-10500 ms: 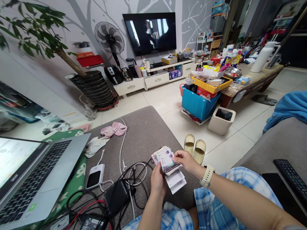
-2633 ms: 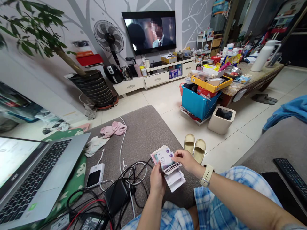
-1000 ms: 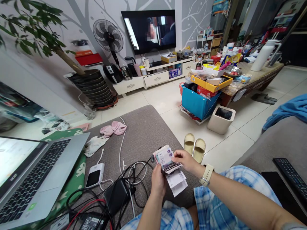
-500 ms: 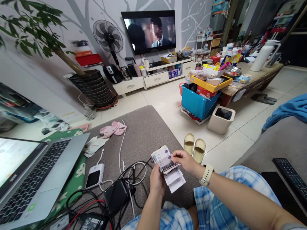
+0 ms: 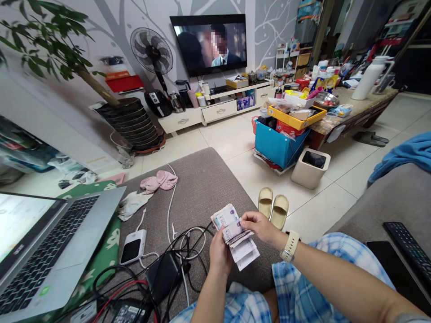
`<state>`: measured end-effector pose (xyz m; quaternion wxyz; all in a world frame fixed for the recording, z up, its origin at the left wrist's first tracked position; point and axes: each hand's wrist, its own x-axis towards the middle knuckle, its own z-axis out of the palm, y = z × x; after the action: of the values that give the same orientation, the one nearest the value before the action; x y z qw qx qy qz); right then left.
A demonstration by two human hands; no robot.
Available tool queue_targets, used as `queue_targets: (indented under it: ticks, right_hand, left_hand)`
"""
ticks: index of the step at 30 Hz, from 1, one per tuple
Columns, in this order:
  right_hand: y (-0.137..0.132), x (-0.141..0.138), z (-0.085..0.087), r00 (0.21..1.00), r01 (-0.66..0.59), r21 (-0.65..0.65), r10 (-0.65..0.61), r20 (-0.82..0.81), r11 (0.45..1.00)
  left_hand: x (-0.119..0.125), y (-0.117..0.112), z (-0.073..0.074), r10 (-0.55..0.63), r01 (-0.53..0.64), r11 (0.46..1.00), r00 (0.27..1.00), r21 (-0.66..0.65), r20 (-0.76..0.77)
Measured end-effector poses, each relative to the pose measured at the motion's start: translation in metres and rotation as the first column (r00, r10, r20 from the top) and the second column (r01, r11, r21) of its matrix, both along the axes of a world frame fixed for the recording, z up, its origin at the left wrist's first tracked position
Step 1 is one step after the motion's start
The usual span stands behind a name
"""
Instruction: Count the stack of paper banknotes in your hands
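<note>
TV (image 5: 208,42) shot has changed, room otherwise static; over the grey sofa cushion (image 5: 202,188) the wad of notes (image 5: 222,217) sits slightly lower than half a second ago. Left hand (image 5: 219,251) fingers are closed round the wad's lower end, white slips (image 5: 247,255) hanging beneath. Right hand (image 5: 261,226) fingers pinch the top note (image 5: 232,231), now drawn further rightward off the fan, which reads as one more note leafed through.

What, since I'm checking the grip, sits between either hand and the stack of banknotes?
Nothing visible does. The left hand grips the stack of banknotes from below, and the right hand pinches its top notes directly.
</note>
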<state>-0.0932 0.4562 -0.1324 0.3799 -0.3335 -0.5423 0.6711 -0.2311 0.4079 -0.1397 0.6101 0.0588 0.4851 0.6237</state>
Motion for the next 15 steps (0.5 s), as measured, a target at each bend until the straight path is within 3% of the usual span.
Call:
queue_targets:
  ticks: [12,15]
  right_hand:
    - [-0.0001,0.0025,0.0057,0.999,-0.054,0.036,0.054,0.003,0.998]
    - [0.0001,0.0016,0.0038,0.999,-0.018,0.031,0.017,0.035,0.999]
  left_hand:
    - [-0.001,0.0009,0.0046,0.014,-0.016,0.997,1.0,-0.07,-0.018]
    - [-0.0011,0.0007,0.0022,0.022,-0.025,0.998,0.999,-0.065,-0.035]
